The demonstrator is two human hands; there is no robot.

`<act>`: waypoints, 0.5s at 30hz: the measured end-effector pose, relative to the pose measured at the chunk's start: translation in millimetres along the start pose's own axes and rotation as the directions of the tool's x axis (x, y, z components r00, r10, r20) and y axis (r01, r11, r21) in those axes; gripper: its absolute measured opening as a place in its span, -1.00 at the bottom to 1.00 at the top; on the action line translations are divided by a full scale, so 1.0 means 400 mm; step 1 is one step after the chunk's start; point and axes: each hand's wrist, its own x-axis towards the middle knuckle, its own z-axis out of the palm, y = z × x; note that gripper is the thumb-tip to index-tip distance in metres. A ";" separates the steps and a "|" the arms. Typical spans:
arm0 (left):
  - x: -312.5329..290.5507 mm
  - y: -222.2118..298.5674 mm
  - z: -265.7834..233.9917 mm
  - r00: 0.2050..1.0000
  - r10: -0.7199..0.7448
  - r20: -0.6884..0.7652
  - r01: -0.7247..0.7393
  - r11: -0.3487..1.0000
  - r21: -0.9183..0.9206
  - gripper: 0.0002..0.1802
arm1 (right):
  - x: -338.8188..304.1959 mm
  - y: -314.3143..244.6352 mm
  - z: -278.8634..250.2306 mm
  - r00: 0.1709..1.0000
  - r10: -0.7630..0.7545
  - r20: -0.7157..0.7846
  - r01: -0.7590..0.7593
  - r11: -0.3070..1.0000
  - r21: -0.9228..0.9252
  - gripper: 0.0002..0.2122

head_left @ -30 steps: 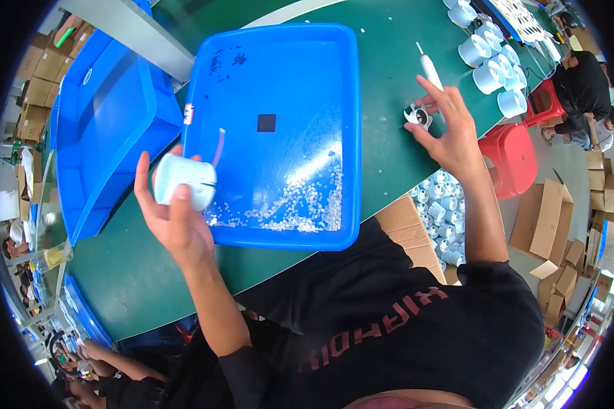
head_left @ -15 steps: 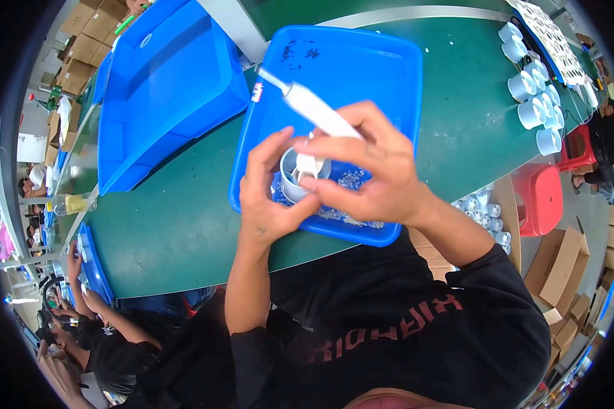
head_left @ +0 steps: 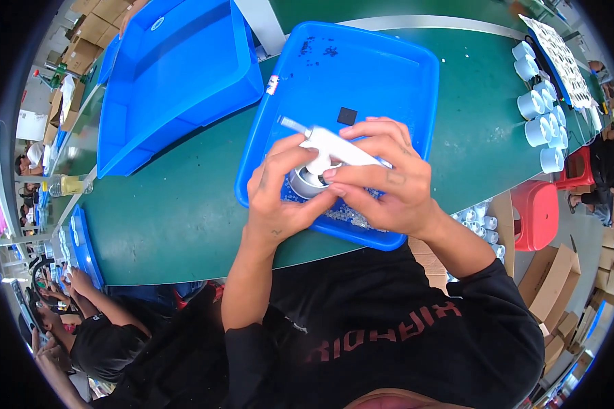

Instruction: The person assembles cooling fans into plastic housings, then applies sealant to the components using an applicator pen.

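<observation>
Over the blue tray [head_left: 396, 65], my left hand [head_left: 274, 187] is closed around a small white cup [head_left: 304, 187]. The fingers of my right hand [head_left: 396, 174] are bent in at the cup's mouth and pinch a white piece [head_left: 318, 162] there. How deep that piece sits is partly hidden by my fingers. A white-handled tool with a flat metal tip [head_left: 334, 146] is also tucked in my right hand, its tip pointing to the far left. Beyond my hands, a black square piece [head_left: 347, 115] lies in the tray.
Small clear bits [head_left: 351, 217] lie in the tray's near part, black specks [head_left: 318, 52] at its far end. A large blue bin [head_left: 177, 82] stands left. White cups [head_left: 539, 131] cluster at the right edge of the green table [head_left: 177, 232]. Beside a red stool [head_left: 535, 215] stand cartons.
My right hand has moved in closer on the cup, and the tool's tip has dropped nearer to it. The black square in the tray has come into sight.
</observation>
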 end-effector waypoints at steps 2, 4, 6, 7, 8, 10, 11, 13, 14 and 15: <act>0.012 0.006 0.006 1.000 0.028 -0.009 -0.028 1.000 -0.006 -0.37 | -0.004 0.003 0.002 0.999 0.037 -0.021 -0.037 0.999 0.008 -0.77; 0.020 0.008 0.008 0.998 0.058 -0.017 -0.058 0.998 -0.013 -0.36 | -0.006 0.003 0.007 0.994 0.102 -0.047 -0.100 0.994 0.051 -0.76; 0.025 0.007 0.006 0.991 0.131 0.003 -0.131 0.987 0.096 -0.34 | -0.016 0.008 0.007 0.992 0.118 -0.054 -0.115 0.992 0.056 -0.74; 0.027 0.009 0.006 0.991 0.131 0.006 -0.131 0.987 0.095 -0.34 | -0.020 0.008 0.008 0.989 0.133 -0.057 -0.130 0.990 0.062 -0.73; 0.030 0.012 0.006 0.988 0.155 0.016 -0.156 0.974 0.162 -0.31 | -0.019 0.003 0.007 0.989 0.136 -0.059 -0.132 0.989 0.063 -0.73; 0.026 0.010 0.011 0.984 0.178 0.030 -0.180 0.957 0.226 -0.28 | -0.012 -0.012 0.006 0.970 0.228 -0.080 -0.228 0.974 0.007 -0.69; 0.018 0.004 0.020 0.983 0.183 -0.012 -0.176 0.958 0.226 -0.24 | -0.011 -0.014 0.008 0.970 0.230 -0.081 -0.230 0.973 0.007 -0.69; 0.015 0.003 0.027 0.981 0.188 -0.050 -0.172 0.959 0.224 -0.20 | -0.010 -0.017 0.011 0.977 0.195 -0.083 -0.195 0.981 0.012 -0.67; 0.016 0.006 0.029 0.972 0.229 -0.050 -0.205 0.935 0.289 -0.19 | -0.007 -0.020 0.014 0.977 0.197 -0.086 -0.197 0.980 0.011 -0.67; 0.017 0.008 0.030 0.962 0.269 -0.046 -0.236 0.905 0.353 -0.18 | -0.002 -0.023 0.018 0.984 0.143 -0.103 -0.143 0.990 0.009 -0.66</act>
